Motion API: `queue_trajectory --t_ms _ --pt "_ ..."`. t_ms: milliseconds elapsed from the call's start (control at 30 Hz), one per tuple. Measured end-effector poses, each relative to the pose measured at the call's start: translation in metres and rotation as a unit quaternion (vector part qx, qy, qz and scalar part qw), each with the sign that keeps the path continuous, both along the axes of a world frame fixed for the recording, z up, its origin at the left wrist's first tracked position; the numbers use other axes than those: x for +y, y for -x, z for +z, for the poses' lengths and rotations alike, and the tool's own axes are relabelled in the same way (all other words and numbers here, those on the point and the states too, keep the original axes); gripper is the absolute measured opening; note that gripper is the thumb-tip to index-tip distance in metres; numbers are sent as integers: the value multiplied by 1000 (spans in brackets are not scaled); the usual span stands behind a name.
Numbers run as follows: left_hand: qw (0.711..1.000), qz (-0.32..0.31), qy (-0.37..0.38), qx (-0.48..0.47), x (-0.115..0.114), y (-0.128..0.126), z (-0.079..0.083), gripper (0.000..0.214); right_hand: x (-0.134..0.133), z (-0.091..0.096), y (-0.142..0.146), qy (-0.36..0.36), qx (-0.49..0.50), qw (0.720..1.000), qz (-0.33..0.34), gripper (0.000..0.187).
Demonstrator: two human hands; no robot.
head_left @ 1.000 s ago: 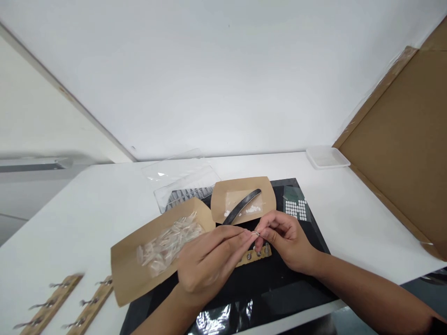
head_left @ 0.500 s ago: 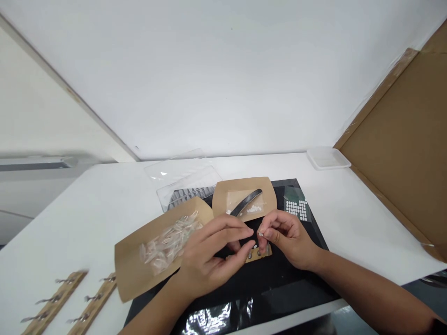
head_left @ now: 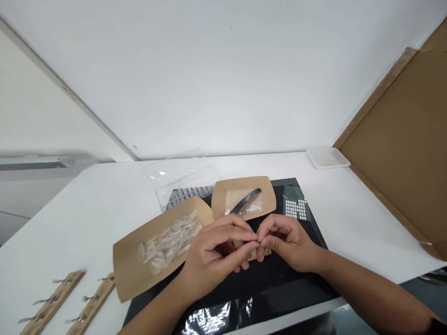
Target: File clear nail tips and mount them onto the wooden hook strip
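1. Clock centred on the meeting fingertips; 12 points away from the wearer.
2. Between 8 and 9, nearest: two wooden strips (head_left: 56, 300) are laid side by side, fitted with metal pieces.
3. At centre, reaching toward 6: a glossy black mat (head_left: 279, 291) is spread on the white table (head_left: 363, 218).
4. Between 8 and 9, over the mat: the left hand (head_left: 212, 256) is held, thumb and forefinger narrowed to a pinch.
5. At 3: the right hand (head_left: 289, 243) is held, thumb and forefinger likewise pinched.
6. At centre: a tiny dark piece (head_left: 259, 243) is gripped between both sets of fingertips; its shape cannot be made out.
7. Just under the fingers: a tan strip (head_left: 254, 256) is mostly hidden.
8. At 9: a brown paper tray (head_left: 127, 263) is heaped with clear plastic pieces (head_left: 171, 244).
9. Between 11 and 12: a second paper tray (head_left: 220, 197) is crossed by a dark curved bar (head_left: 247, 200); white bits (head_left: 254, 209) are scattered inside.
10. Between 1 and 2: a sheet of white dots (head_left: 296, 209) is laid on the mat's far corner.
11. At 10: clear plastic cases (head_left: 188, 184) are set down.
12. Near 1, farther: a shallow translucent container (head_left: 328, 158) is placed beside brown cardboard (head_left: 401, 149).
13. At 12, farthest: a white wall (head_left: 226, 79) is seen.
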State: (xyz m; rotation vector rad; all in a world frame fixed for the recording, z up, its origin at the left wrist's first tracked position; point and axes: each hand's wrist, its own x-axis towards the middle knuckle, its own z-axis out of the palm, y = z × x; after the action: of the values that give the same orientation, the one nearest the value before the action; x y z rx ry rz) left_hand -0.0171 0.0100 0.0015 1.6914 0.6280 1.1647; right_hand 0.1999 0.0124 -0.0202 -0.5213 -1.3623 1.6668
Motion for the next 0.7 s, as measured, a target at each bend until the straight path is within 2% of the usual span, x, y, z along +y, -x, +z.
queue_trajectory --t_ms 233,500,700 --pt "999 -19 -43 11 2 1 2 31 -1 -2 1 38 15 999 15 15" --pt "991 -1 -126 46 1 -1 8 28 -3 0 4 102 50 993 26 25" --pt "991 -19 -110 70 0 2 11 24 -4 3 7 121 74 989 46 27"
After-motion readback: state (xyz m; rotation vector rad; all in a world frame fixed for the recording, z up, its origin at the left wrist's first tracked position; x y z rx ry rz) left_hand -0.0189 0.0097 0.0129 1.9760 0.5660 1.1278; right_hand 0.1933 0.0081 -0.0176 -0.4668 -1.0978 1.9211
